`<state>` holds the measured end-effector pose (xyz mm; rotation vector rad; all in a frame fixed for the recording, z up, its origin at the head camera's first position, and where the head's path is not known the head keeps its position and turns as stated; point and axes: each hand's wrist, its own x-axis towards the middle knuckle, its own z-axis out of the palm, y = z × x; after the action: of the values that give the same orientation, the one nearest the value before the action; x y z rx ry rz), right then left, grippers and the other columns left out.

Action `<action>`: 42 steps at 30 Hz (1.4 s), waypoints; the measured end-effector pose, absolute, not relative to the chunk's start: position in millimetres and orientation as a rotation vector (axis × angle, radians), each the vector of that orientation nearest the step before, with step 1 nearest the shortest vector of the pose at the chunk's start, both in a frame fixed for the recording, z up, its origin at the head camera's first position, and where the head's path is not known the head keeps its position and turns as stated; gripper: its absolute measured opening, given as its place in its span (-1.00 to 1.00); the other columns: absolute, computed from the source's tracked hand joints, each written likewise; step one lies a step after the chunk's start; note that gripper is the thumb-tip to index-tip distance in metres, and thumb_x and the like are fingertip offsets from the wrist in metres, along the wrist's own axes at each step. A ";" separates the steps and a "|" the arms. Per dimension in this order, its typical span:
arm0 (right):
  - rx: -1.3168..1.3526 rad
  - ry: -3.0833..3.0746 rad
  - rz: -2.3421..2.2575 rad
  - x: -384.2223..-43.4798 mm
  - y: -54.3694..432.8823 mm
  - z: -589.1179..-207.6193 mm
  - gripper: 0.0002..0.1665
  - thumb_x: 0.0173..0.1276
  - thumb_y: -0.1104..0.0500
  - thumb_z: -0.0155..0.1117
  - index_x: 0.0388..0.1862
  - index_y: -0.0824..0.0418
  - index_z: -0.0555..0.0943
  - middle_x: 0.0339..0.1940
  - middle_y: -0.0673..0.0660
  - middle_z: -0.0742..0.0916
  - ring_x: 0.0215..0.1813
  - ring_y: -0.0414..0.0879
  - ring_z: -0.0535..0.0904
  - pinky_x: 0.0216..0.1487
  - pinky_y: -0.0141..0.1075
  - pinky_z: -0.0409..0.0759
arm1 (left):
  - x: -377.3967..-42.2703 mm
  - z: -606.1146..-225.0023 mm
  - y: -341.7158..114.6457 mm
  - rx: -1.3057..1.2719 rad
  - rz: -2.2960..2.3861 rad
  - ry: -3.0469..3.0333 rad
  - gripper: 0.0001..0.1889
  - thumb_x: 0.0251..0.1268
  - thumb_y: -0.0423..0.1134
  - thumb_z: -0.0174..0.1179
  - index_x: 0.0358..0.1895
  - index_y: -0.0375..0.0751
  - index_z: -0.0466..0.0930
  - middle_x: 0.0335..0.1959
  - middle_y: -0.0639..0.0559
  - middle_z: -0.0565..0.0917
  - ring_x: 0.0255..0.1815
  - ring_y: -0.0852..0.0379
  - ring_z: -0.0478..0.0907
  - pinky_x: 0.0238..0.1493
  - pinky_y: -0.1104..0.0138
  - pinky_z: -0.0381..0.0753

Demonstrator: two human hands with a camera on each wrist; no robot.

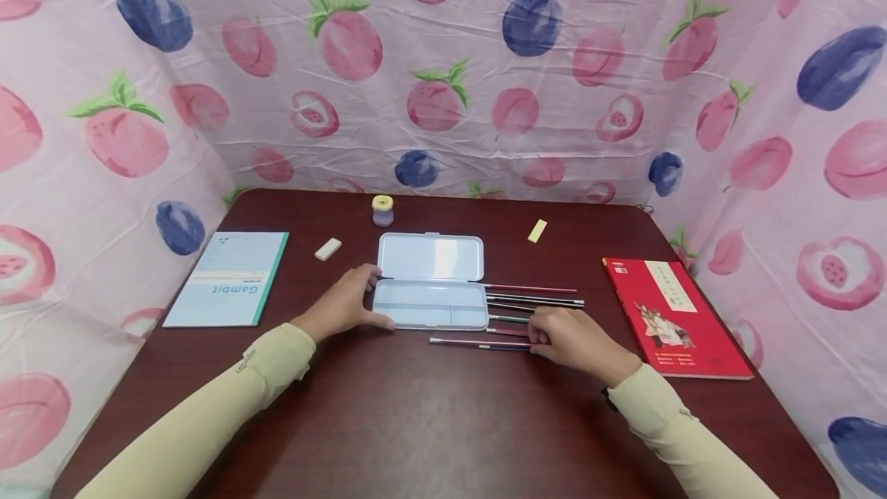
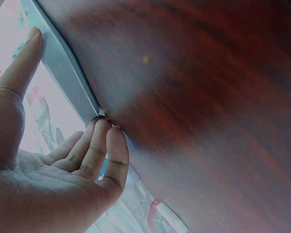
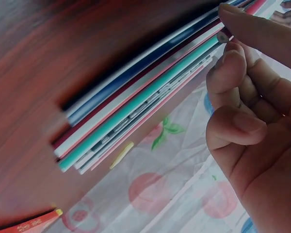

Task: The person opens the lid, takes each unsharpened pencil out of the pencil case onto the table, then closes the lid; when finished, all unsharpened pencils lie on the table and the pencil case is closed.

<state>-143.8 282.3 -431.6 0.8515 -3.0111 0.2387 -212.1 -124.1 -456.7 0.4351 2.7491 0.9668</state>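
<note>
A pale blue pencil case [image 1: 412, 317] lies open on the table, its lid [image 1: 430, 256] folded back and its compartments bare. My left hand [image 1: 346, 299] spans the case's left end, thumb at the front corner and fingertips by the back corner. In the left wrist view the straight thumb [image 2: 26, 60] lies along the case wall [image 2: 63, 63]. Right of the case several pencils lie side by side, among them a green pencil [image 3: 136, 108] and a blue pencil [image 3: 136, 73]. Over their right ends, my right hand [image 1: 571, 336] pinches a dark pencil [image 3: 223, 37] between thumb and forefinger.
Behind the case stands a small purple pot with a yellow top [image 1: 383, 210]. A white eraser [image 1: 328, 249] lies to the left, and a yellow block [image 1: 537, 230] at the back right. A light blue notebook [image 1: 232, 283] and a red book [image 1: 675, 314] flank the table's sides.
</note>
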 end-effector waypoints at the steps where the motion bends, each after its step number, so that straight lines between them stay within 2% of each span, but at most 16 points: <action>1: 0.861 -3.013 0.238 -143.2 284.3 -431.3 -0.67 0.13 0.14 0.73 -0.41 -0.01 0.64 -0.49 -0.13 0.58 -0.44 -0.35 0.38 -0.40 -0.43 0.46 | -212.0 -456.8 -124.0 0.434 0.968 2.749 0.07 -0.07 0.10 0.73 0.48 -0.28 0.34 0.27 -0.24 0.58 0.29 -0.12 0.54 0.43 -0.03 0.59; 30: 0.866 -3.147 0.534 -128.6 329.1 -430.0 -0.80 0.21 0.16 0.68 -0.29 -0.01 0.75 -0.34 -0.16 0.72 -0.35 -0.38 0.49 -0.29 -0.45 0.64 | -213.0 -457.5 -124.0 0.429 0.961 2.749 0.07 -0.05 0.13 0.72 0.47 -0.27 0.34 0.28 -0.24 0.58 0.30 -0.12 0.53 0.43 -0.03 0.60; 42: 0.858 -3.169 0.513 -122.1 346.8 -427.0 -0.78 0.18 0.17 0.69 -0.35 -0.05 0.75 -0.37 -0.19 0.70 -0.36 -0.40 0.47 -0.30 -0.45 0.64 | -214.1 -458.4 -123.5 0.435 0.950 2.752 0.08 -0.06 0.15 0.71 0.47 -0.29 0.34 0.28 -0.25 0.58 0.31 -0.12 0.53 0.43 -0.04 0.59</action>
<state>-122.1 346.8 -427.0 0.8585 -3.1686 0.5131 -214.1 -123.5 -458.4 0.4354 2.7523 0.9499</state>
